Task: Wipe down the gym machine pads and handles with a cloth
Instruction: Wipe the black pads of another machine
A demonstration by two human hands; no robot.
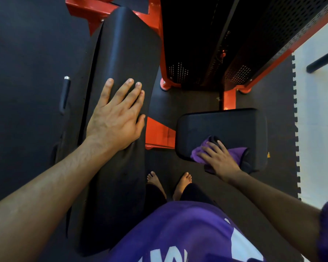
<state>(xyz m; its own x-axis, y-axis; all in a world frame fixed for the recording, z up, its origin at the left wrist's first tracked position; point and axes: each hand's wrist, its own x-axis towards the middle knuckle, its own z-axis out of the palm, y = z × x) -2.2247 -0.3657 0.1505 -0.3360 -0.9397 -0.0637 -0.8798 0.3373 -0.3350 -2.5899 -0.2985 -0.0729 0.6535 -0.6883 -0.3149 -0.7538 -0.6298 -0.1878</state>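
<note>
Pressing flat on the long back pad (125, 53), the left hand (116, 118) lay with its fingers straight and spread, the palm near the pad's middle and the fingertips pointing toward its far end. It grasped nothing. The right hand (219, 160) rested on the purple cloth (199, 155), fingers stretched out and slightly fanned over it, holding the cloth down against the seat pad (222, 125) rather than curling round it. The cloth sat bunched at the seat pad's near edge, toward its near left corner, with one fold showing past the hand toward the near right corner and a small part hanging over the near edge below the wrist.

The back pad ran lengthwise from the red frame (155, 133) at the far end down to the near edge of the view, and the seat pad stood apart from it to the right, with a strip of dark floor mat (195, 97) between them. A black handle (64, 93) with a metal tip stood out just beside the back pad's left edge. Beyond the seat pad rose a perforated black shroud (273, 35) edged in red. The mat's toothed edge met a pale floor (316, 129) at the right. Two bare feet (184, 181) stood on the mat between the pads, below them a purple shirt (178, 233).
</note>
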